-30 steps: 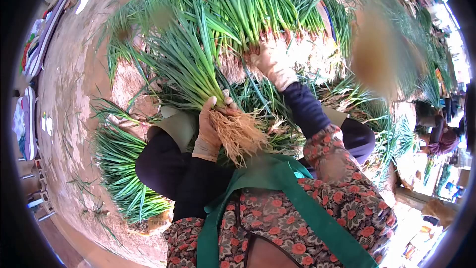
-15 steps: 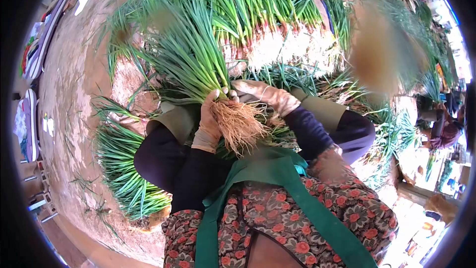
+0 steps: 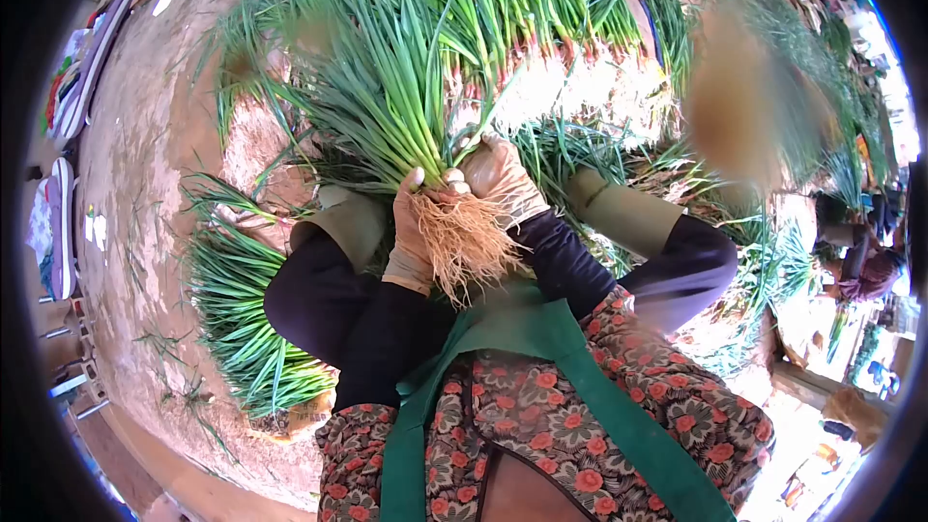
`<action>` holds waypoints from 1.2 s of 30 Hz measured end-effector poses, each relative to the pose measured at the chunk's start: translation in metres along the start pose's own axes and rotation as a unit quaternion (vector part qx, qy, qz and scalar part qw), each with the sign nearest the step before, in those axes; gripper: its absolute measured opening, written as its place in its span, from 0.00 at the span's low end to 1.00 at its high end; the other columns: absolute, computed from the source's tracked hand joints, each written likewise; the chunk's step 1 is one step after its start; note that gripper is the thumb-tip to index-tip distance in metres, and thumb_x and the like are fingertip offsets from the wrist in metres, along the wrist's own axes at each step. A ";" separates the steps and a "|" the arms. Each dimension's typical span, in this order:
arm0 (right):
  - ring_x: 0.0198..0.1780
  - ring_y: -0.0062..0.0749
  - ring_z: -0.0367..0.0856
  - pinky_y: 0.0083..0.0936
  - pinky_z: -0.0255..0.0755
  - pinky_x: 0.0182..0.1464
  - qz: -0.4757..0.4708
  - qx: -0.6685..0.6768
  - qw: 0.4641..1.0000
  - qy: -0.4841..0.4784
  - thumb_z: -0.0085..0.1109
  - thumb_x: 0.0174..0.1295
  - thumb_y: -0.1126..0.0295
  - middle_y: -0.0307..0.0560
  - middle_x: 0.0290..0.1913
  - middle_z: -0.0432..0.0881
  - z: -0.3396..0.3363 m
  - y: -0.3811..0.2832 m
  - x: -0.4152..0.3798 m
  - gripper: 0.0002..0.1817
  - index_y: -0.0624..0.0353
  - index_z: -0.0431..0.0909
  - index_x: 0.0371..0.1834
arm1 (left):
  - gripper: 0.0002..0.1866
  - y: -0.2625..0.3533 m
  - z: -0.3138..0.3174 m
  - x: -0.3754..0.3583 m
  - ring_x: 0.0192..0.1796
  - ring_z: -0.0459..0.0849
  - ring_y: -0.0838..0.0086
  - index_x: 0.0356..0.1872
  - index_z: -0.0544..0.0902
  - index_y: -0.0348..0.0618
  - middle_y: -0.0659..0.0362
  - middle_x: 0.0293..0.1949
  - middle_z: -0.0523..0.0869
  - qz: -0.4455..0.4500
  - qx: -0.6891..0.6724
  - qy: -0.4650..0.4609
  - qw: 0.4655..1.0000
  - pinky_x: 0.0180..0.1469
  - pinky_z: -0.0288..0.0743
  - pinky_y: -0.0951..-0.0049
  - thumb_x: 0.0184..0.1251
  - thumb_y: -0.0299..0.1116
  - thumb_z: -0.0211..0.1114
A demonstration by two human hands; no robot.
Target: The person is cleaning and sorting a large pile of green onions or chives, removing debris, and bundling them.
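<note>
A thick bunch of green onions point(image 3: 411, 130) is gripped in my gloved left hand point(image 3: 410, 237), its fingers wrapped round the base of the stalks. The pale, tangled roots point(image 3: 468, 237) hang toward my lap, while the leaves fan out away from me. My right hand point(image 3: 501, 182), also gloved, is closed at the bunch's right side. A single green onion stalk point(image 3: 476, 140) leans rightward out of the bunch at its fingers. The right fingertips are partly hidden.
Ahead lies a large row of green onions point(image 3: 541, 19) with white roots facing me. Another green onion pile point(image 3: 251, 319) rests on the ground by my left knee. Loose leaves and trimmings point(image 3: 667, 169) spread to the right. Farther right is another person point(image 3: 865, 271).
My right hand has moved left and turned in against the bunch, closing at a stalk there. My left hand keeps its hold, shifting slightly.
</note>
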State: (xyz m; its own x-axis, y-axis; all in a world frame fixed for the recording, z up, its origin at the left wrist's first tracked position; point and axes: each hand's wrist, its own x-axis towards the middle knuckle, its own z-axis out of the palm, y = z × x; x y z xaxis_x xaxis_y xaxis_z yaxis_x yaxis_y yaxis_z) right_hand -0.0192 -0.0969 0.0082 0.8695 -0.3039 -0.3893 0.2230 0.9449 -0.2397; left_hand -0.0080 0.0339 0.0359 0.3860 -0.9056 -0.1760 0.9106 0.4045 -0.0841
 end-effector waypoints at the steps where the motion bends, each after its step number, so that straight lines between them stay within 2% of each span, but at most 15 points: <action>1: 0.33 0.36 0.72 0.34 0.70 0.43 0.006 -0.040 0.999 -0.008 0.46 0.67 0.61 0.46 0.32 0.75 -0.003 0.001 0.006 0.12 0.59 0.72 0.38 | 0.18 0.000 0.004 0.000 0.30 0.72 0.77 0.36 0.71 0.40 0.62 0.26 0.70 0.007 0.007 -0.018 1.000 0.36 0.70 0.74 0.59 0.46 0.60; 3: 0.38 0.35 0.73 0.30 0.70 0.45 0.006 -0.136 0.990 0.048 0.43 0.67 0.69 0.46 0.36 0.77 -0.021 0.006 0.023 0.09 0.60 0.73 0.41 | 0.18 0.009 -0.015 0.000 0.27 0.70 0.79 0.35 0.70 0.40 0.65 0.24 0.67 0.055 0.031 0.050 0.997 0.34 0.69 0.76 0.59 0.45 0.59; 6: 0.48 0.32 0.73 0.24 0.68 0.50 0.042 -0.242 0.960 -0.138 0.40 0.67 0.71 0.46 0.44 0.77 -0.159 0.066 0.109 0.13 0.61 0.73 0.49 | 0.16 0.005 -0.005 -0.003 0.28 0.71 0.78 0.37 0.72 0.40 0.63 0.25 0.71 0.009 -0.023 -0.019 1.000 0.34 0.70 0.74 0.60 0.44 0.58; 9: 0.41 0.25 0.77 0.18 0.73 0.43 -0.043 -0.564 0.824 -0.037 0.46 0.66 0.76 0.46 0.44 0.79 -0.079 -0.002 0.052 0.13 0.66 0.71 0.52 | 0.15 -0.002 -0.003 -0.006 0.30 0.72 0.77 0.38 0.72 0.41 0.61 0.28 0.73 0.054 0.101 0.064 0.991 0.36 0.70 0.72 0.60 0.44 0.57; 11: 0.34 0.25 0.77 0.21 0.72 0.35 -0.208 -0.367 0.906 -0.025 0.46 0.66 0.74 0.44 0.37 0.80 -0.084 0.015 0.078 0.10 0.65 0.73 0.47 | 0.15 -0.007 -0.012 0.001 0.31 0.72 0.75 0.38 0.72 0.42 0.61 0.29 0.73 0.025 0.050 0.050 0.997 0.38 0.70 0.70 0.60 0.44 0.57; 15: 0.35 0.24 0.72 0.23 0.70 0.32 -0.210 -0.350 0.913 0.014 0.40 0.69 0.67 0.44 0.42 0.78 -0.031 -0.052 0.021 0.16 0.63 0.71 0.53 | 0.16 -0.008 0.008 -0.006 0.30 0.67 0.79 0.35 0.70 0.44 0.64 0.27 0.67 0.038 0.071 0.070 0.994 0.36 0.65 0.76 0.59 0.45 0.59; 17: 0.35 0.24 0.74 0.23 0.72 0.30 0.011 -0.759 0.648 0.052 0.42 0.68 0.70 0.47 0.47 0.78 -0.083 -0.117 0.030 0.17 0.62 0.70 0.57 | 0.16 -0.008 0.009 -0.010 0.30 0.67 0.79 0.36 0.71 0.43 0.63 0.28 0.68 0.074 0.084 0.066 0.992 0.36 0.66 0.75 0.59 0.46 0.59; 19: 0.39 0.29 0.78 0.23 0.77 0.38 -0.060 -0.639 0.765 -0.061 0.41 0.67 0.74 0.53 0.49 0.77 -0.058 -0.105 -0.005 0.16 0.67 0.68 0.56 | 0.19 -0.008 -0.004 -0.005 0.33 0.77 0.68 0.37 0.75 0.39 0.57 0.28 0.77 0.008 0.057 0.076 0.995 0.41 0.73 0.65 0.61 0.47 0.56; 20: 0.47 0.40 0.79 0.28 0.76 0.51 -0.053 -0.400 0.914 -0.028 0.41 0.68 0.77 0.59 0.49 0.77 -0.065 -0.090 0.004 0.15 0.75 0.66 0.54 | 0.19 -0.008 -0.010 -0.002 0.34 0.78 0.66 0.37 0.75 0.39 0.55 0.29 0.78 -0.009 0.064 0.089 0.994 0.42 0.74 0.63 0.61 0.47 0.56; 22: 0.53 0.47 0.75 0.32 0.69 0.59 -0.005 -0.501 0.862 -0.081 0.42 0.69 0.70 0.66 0.51 0.75 -0.027 -0.062 -0.005 0.19 0.77 0.64 0.56 | 0.20 -0.008 -0.025 0.000 0.36 0.81 0.61 0.36 0.76 0.38 0.50 0.31 0.81 -0.032 0.069 0.116 0.990 0.44 0.77 0.57 0.61 0.48 0.57; 26: 0.55 0.50 0.74 0.33 0.68 0.54 0.016 -0.853 0.513 -0.097 0.50 0.63 0.47 0.68 0.50 0.75 -0.007 -0.040 -0.002 0.33 0.72 0.71 0.50 | 0.19 -0.015 0.007 -0.009 0.34 0.80 0.67 0.44 0.75 0.42 0.56 0.32 0.80 0.027 0.123 0.180 0.976 0.42 0.78 0.56 0.60 0.45 0.60; 29: 0.38 0.55 0.77 0.39 0.70 0.44 0.003 -0.790 0.589 -0.170 0.46 0.65 0.49 0.62 0.36 0.79 -0.007 -0.044 -0.015 0.25 0.63 0.77 0.45 | 0.20 -0.013 -0.002 -0.009 0.36 0.81 0.65 0.44 0.76 0.39 0.55 0.33 0.80 0.037 0.161 0.163 0.973 0.43 0.78 0.56 0.60 0.46 0.59; 31: 0.34 0.54 0.77 0.39 0.70 0.41 -0.040 -0.816 0.559 -0.139 0.47 0.66 0.53 0.58 0.31 0.79 0.002 -0.045 -0.021 0.22 0.64 0.77 0.44 | 0.21 -0.014 0.004 -0.006 0.37 0.81 0.63 0.42 0.76 0.37 0.55 0.33 0.80 0.009 0.157 0.200 0.967 0.45 0.77 0.58 0.61 0.47 0.58; 32: 0.34 0.49 0.78 0.35 0.71 0.40 0.038 -0.738 0.670 -0.070 0.49 0.64 0.56 0.55 0.30 0.80 0.018 -0.051 -0.037 0.19 0.63 0.77 0.42 | 0.21 -0.015 0.006 -0.006 0.37 0.81 0.63 0.42 0.77 0.36 0.55 0.33 0.80 -0.006 0.155 0.220 0.963 0.45 0.77 0.58 0.61 0.47 0.58; 36: 0.30 0.43 0.79 0.30 0.73 0.35 -0.271 -0.845 0.455 -0.074 0.51 0.63 0.58 0.52 0.27 0.81 -0.078 -0.048 0.017 0.17 0.63 0.77 0.35 | 0.19 -0.012 -0.018 0.003 0.39 0.78 0.66 0.38 0.75 0.36 0.56 0.33 0.79 0.034 0.164 0.174 0.970 0.48 0.74 0.65 0.60 0.45 0.57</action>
State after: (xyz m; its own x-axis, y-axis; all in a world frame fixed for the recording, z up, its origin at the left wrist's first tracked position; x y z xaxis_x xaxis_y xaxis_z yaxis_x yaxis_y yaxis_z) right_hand -0.0499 -0.1571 -0.0565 0.9367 -0.3068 0.1688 -0.1256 -0.7444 -0.6559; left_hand -0.0207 0.0282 0.0186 0.4248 -0.7575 -0.4958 0.9052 0.3470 0.2453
